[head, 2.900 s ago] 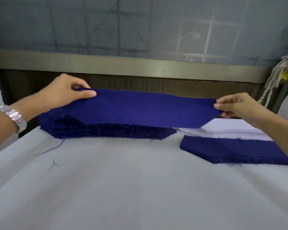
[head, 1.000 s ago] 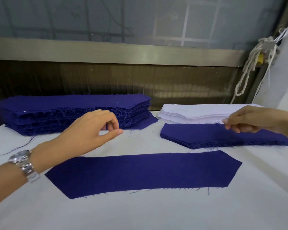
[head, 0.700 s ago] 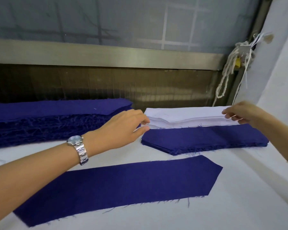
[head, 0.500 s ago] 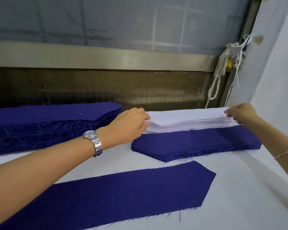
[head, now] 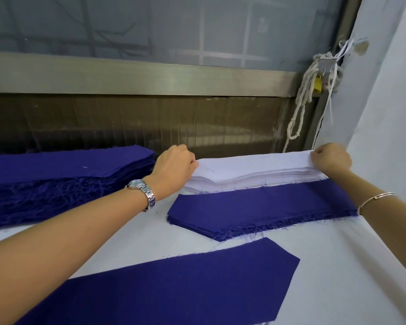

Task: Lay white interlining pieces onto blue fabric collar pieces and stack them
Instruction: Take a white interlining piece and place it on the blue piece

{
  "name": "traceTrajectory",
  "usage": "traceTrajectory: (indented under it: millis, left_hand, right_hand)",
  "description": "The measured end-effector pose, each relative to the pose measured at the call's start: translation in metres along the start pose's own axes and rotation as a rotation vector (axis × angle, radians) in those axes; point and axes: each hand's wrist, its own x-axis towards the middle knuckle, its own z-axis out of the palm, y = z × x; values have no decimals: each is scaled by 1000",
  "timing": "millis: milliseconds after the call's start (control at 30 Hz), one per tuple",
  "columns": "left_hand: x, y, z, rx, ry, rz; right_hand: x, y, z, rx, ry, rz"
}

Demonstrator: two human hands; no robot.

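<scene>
Left hand (head: 174, 165) and right hand (head: 331, 159) each pinch an end of the top white interlining piece (head: 256, 166) at the table's (head: 338, 277) far edge. The single blue collar piece (head: 174, 285) lies flat toward the near edge, apart from the small blue stack (head: 263, 205).

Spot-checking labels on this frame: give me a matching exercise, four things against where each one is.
1. single blue piece
2. white interlining stack
3. tall blue stack
4. low blue stack

A. far left
B. along the white stack's near edge
C. lying flat, nearest the camera
D. left hand and right hand grip its ends

Pairs: 1-C, 2-D, 3-A, 4-B
</scene>
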Motion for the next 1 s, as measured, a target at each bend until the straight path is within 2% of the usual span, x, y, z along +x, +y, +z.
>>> traceTrajectory:
  millis: [433,733,1000]
  left_hand:
    - [13,-5,9,-80,-4,-44]
    - [16,-9,8,-108,-38,-7]
    - [18,-9,5,-108,-91,-23]
  right_hand:
    - [8,-1,5,-50,50,20]
    - [-3,-3,-4,71,45,-130]
    - [4,-1,-7,266,-20,-145]
